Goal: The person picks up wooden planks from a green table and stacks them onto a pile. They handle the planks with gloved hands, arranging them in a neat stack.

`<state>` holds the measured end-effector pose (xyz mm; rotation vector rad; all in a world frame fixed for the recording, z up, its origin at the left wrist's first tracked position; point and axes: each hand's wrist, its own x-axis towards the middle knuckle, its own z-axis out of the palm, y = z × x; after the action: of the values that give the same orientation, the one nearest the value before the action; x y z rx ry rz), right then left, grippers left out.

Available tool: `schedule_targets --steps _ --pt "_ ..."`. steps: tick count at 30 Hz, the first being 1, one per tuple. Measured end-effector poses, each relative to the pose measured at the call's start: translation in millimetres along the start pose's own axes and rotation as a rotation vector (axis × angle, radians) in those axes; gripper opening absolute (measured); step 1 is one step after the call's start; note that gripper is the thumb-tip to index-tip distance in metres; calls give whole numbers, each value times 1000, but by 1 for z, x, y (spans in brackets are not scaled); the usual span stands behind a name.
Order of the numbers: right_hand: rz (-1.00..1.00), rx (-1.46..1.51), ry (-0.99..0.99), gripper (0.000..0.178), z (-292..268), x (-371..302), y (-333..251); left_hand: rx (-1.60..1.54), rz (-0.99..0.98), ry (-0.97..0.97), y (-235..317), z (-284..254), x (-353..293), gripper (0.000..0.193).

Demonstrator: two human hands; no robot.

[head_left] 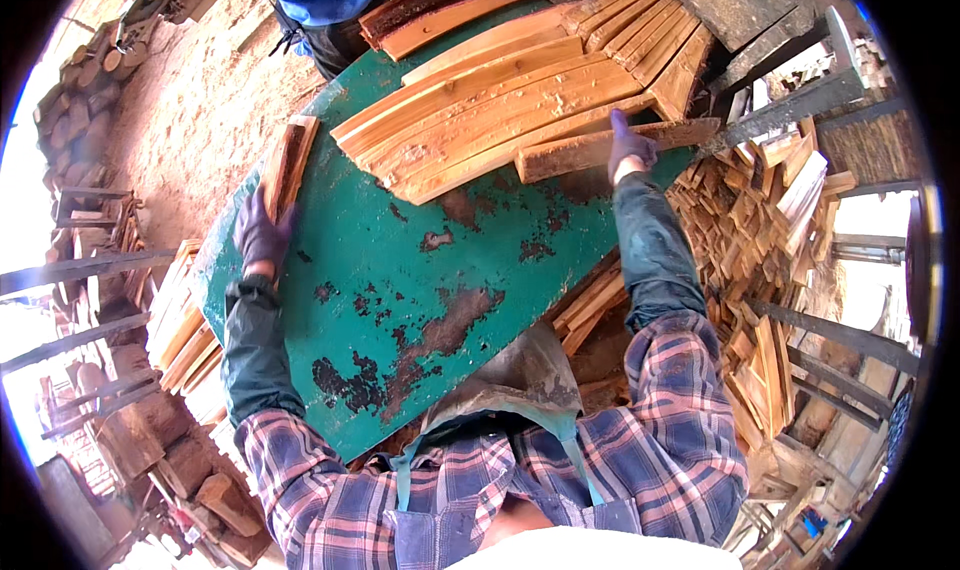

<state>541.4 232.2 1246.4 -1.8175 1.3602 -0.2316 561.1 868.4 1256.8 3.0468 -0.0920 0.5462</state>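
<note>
My left hand (pixel 262 232), in a dark purple glove, is closed round the near end of a short bark-edged wood piece (pixel 290 160) at the left edge of the green table (pixel 345 260). On the right, my gloved right hand (pixel 630 150) grips a rough wooden slat (pixel 570 156), its thumb up along the top side. That slat lies against the near side of a row of sawn planks (pixel 490 120), which rest on the table. Shorter split pieces (pixel 645 35) fan out at the planks' far right end.
Across the table stands a person in blue (pixel 325 5), close to a dark-edged plank (pixel 440 20). A large heap of split wood (pixel 745 230) lies to the right, beside dark metal bars (pixel 840 335). More cut wood (pixel 185 340) is at the left, with stacked logs (pixel 85 100) farther off.
</note>
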Motion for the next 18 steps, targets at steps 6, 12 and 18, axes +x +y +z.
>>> schedule_targets --steps 6,12,18 --pt "-72 -112 42 85 23 17 32 -430 344 -209 212 42 158 64" --pt "-107 323 3 78 10 -74 60 -270 264 -350 251 53 121 68" --pt "-121 471 43 91 50 -140 99 -355 266 -257 241 15 -6 54"
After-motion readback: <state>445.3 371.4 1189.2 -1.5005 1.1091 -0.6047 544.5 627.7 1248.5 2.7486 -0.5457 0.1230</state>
